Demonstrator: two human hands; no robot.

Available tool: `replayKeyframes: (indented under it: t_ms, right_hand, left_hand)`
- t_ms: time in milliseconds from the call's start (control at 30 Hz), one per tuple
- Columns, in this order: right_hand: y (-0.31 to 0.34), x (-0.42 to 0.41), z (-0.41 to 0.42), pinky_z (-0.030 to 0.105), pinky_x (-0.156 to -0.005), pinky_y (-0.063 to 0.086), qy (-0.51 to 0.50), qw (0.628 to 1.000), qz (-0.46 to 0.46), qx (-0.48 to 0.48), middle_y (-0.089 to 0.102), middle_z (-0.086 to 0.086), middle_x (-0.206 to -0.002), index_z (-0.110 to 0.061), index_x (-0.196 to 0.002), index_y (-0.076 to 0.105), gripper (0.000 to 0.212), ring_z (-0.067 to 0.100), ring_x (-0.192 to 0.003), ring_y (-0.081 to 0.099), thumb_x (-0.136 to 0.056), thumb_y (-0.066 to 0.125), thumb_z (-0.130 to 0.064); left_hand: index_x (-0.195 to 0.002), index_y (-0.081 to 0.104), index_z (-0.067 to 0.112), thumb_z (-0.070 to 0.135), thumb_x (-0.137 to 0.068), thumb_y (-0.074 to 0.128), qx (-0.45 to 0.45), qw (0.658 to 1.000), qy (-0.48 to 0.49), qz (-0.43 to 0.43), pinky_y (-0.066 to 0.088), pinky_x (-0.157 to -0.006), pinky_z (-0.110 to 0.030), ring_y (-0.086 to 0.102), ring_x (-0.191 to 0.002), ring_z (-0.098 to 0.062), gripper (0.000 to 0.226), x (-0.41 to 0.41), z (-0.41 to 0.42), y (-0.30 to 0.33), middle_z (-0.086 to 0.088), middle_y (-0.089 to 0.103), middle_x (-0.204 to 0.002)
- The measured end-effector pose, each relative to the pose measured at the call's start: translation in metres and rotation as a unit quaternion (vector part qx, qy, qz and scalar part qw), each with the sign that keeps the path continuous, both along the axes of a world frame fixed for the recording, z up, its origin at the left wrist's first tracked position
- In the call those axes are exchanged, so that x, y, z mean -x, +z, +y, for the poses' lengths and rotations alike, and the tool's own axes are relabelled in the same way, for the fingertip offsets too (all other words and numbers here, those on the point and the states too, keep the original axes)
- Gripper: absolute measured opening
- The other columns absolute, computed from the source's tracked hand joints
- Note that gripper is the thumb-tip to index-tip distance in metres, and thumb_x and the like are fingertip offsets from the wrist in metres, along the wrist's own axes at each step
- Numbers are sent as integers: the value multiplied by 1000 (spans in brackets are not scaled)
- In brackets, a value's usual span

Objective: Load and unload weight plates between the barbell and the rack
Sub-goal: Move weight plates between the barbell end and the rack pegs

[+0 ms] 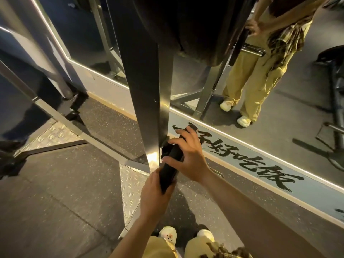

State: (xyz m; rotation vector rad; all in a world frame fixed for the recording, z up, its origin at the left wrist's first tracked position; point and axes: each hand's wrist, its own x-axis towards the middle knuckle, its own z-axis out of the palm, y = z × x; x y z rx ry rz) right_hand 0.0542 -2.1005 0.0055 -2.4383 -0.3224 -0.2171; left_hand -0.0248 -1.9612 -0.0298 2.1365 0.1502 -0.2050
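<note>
Weight plate low at the rack post, held in both hands

Weight plate [170,164], a small black one seen edge-on, is down near the foot of the rack upright [147,90], just beside its lower end. The person bends over it. The right hand [186,157] lies over the upper rim, fingers curled round the edge, thumb on the near side. The left hand [152,194] takes the lower rim from below, its fingers wrapped behind the plate. So both grips are closed on the same plate, and it hangs between them, upright and a little tilted toward the post.

I cannot see a storage peg behind the plate; the post and the hands hide that place. So I cannot say if the plate is going on the rack or coming off it. My judgement is that one transfer is in the middle: the plate is carried, not yet parked and not yet on the bar.

Higher up, large dark plates [186,25] hang near the top of the view. In the mirror [279,90] the reflection shows a bar sleeve [251,49] with its end bare, so at least some loading or unloading seems left. How many plates remain I cannot tell. Rubber floor [55,183] lies under the person's feet.
</note>
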Motion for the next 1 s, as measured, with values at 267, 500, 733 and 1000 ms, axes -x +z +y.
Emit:
replayKeyframes:
  t_ms: [267, 500, 733, 1000]
  right_hand:
    - [14, -45, -19, 46, -112, 30, -14, 978, 172, -114, 39, -7, -136, -27, -127, 49, 58, 11, -130, 30, -80, 55, -61]
    - [14, -78, -45, 54, -113, 26, -144, 949, 276, -52, 22, 5, -157, -32, -147, 27, 74, 31, -143, 22, -86, 45, -70]
    - [15, 16, 24, 51, -116, 19, -55, 998, -22, 21, 45, 2, -145, -24, -132, 53, 54, 23, -140, 30, -86, 55, -53]
    - [-4, -13, 13, 48, -116, 14, -37, 997, 2, -69, 47, 8, -141, -15, -118, 61, 55, 27, -143, 20, -84, 49, -57]
  left_hand:
    - [-139, 37, 31, 36, -75, 80, -25, 998, 35, 40, 55, -92, -39, 61, -111, -13, 77, -6, 3, -3, 10, 59, -127]
    - [-143, 36, 25, 27, -79, 78, -31, 998, 60, 18, 50, -96, -41, 58, -119, -19, 76, -3, -1, 4, 3, 58, -133]
    - [-125, 56, 25, 33, -80, 76, -52, 996, 72, 5, 45, -73, -15, 57, -89, -2, 50, 7, 1, 3, 8, 69, -110]
    - [-110, 66, 22, 39, -72, 82, -129, 981, 76, -124, 57, -70, -43, 67, -70, -12, 45, -6, 1, 9, 9, 73, -83]
